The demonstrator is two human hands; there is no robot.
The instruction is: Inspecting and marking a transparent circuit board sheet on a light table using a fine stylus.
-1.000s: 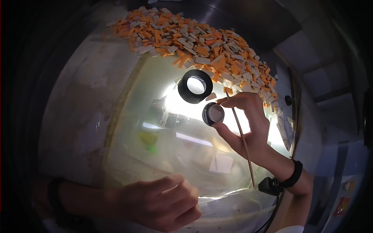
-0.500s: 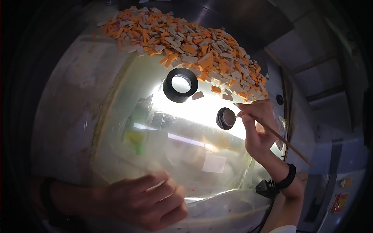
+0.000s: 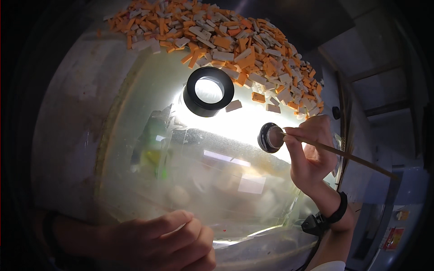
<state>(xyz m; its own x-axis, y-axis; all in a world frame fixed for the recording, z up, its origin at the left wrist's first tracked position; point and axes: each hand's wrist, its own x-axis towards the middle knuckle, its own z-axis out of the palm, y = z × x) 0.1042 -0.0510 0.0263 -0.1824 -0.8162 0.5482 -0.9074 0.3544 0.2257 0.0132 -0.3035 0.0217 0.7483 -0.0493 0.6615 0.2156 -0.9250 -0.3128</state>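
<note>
My right hand [image 3: 312, 153] pinches a thin brown wooden stick [image 3: 357, 158], whose long end slants down to the right. The stick's tip is at the rim of a small round black pot [image 3: 270, 137] with a brownish face. Whether the tip is a brush or a point is too small to tell. My left hand [image 3: 169, 241] rests curled at the lower left, apart from the other things; whatever its fingers may hold is hidden. A black ring-shaped magnifier [image 3: 209, 91] stands on the brightly lit panel, left of the pot.
A wide heap of small orange and white blocks [image 3: 244, 49] covers the far side. Two loose blocks, one a grey-white block [image 3: 233, 106], lie between magnifier and pot. The glassy tabletop [image 3: 203, 189] shows reflections. A black wristband device [image 3: 316, 223] sits by my right wrist.
My right hand has moved slightly, bringing the stick's tip from above the pot down to its rim. The whole view has shifted a little. My left hand stays curled.
</note>
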